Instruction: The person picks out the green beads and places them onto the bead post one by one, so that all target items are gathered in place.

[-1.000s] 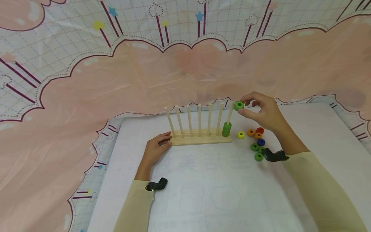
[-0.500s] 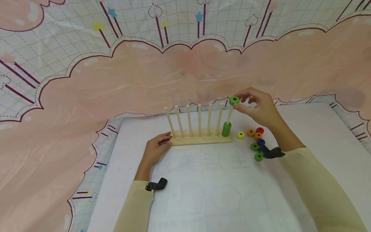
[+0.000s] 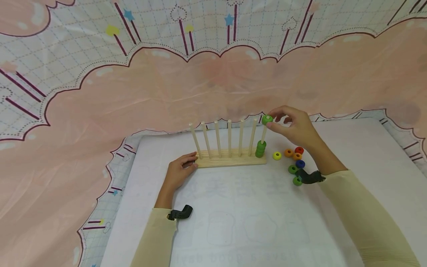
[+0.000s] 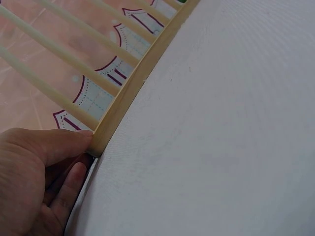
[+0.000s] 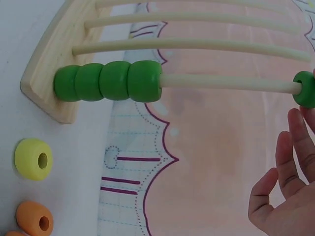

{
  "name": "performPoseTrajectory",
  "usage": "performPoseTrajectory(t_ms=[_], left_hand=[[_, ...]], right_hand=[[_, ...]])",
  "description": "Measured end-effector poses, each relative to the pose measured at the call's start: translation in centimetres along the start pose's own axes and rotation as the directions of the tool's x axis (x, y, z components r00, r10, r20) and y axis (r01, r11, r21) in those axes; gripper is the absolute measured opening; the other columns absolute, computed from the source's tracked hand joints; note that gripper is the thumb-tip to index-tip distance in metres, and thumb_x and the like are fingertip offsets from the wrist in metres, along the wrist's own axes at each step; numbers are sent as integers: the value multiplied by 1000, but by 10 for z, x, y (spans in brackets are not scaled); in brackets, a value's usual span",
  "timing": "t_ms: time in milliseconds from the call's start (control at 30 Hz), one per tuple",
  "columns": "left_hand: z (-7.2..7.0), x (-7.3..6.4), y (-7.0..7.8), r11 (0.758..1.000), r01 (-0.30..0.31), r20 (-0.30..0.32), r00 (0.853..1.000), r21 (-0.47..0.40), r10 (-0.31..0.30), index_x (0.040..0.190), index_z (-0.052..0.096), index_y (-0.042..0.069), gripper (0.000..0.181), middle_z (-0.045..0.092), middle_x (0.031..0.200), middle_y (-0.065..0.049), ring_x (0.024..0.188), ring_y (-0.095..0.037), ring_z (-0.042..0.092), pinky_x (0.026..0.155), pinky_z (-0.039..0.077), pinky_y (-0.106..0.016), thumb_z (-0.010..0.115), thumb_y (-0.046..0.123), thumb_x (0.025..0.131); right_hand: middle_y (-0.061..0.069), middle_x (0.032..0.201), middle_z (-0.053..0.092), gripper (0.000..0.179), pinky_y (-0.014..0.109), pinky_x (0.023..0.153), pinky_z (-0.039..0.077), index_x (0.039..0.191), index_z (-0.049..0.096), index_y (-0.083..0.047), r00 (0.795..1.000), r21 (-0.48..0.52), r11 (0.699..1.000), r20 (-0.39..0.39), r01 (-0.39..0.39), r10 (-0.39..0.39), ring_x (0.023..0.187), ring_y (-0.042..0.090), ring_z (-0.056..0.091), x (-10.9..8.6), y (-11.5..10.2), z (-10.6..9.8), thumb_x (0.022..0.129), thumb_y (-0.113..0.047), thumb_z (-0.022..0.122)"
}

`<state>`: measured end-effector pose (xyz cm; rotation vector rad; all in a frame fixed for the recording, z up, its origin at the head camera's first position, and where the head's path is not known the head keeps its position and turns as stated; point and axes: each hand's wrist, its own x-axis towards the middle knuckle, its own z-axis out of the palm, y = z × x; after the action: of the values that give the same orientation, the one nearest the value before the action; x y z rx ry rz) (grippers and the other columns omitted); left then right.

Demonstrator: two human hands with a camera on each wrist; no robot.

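The right hand (image 3: 293, 126) pinches a green bead (image 3: 265, 121) threaded atop the end peg (image 5: 226, 82), which runs down beneath it to stacked beads (image 5: 103, 81). The left hand (image 3: 178, 172) grips the peg rack (image 3: 227, 161).

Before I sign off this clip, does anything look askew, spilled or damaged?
Nothing stands out. The pale wooden peg rack stands upright, four round green beads sit stacked on its end peg, and the loose multicoloured round beads show no visible damage.

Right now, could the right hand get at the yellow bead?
Probably yes, once the right hand releases the top green bead on the end peg: the yellow bead lies nearby on the white surface, beside the rack, with nothing covering it.
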<state>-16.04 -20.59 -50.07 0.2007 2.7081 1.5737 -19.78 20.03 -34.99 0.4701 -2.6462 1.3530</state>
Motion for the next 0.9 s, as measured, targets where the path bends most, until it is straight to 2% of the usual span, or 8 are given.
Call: performPoseTrajectory(t_ms=[400,900], left_hand=[[0,0,2,1000,-6,1,1000,10,6,125,72,2,31,63,144,-3,126,-21,65,104,55,-21,73,10,95],[1,0,1,1000,-10,-3,1000,11,10,125,72,2,31,62,145,-4,129,-22,63,104,55,-23,73,9,95]], right_hand=[[3,119,68,32,48,98,48,121,71,-15,1000,3,1000,3,-14,14,107,20,54,1,4,1,95,-32,74],[4,118,68,31,49,97,48,120,71,-15,1000,18,1000,-1,5,-5,106,19,54,0,3,1,94,-31,75]])
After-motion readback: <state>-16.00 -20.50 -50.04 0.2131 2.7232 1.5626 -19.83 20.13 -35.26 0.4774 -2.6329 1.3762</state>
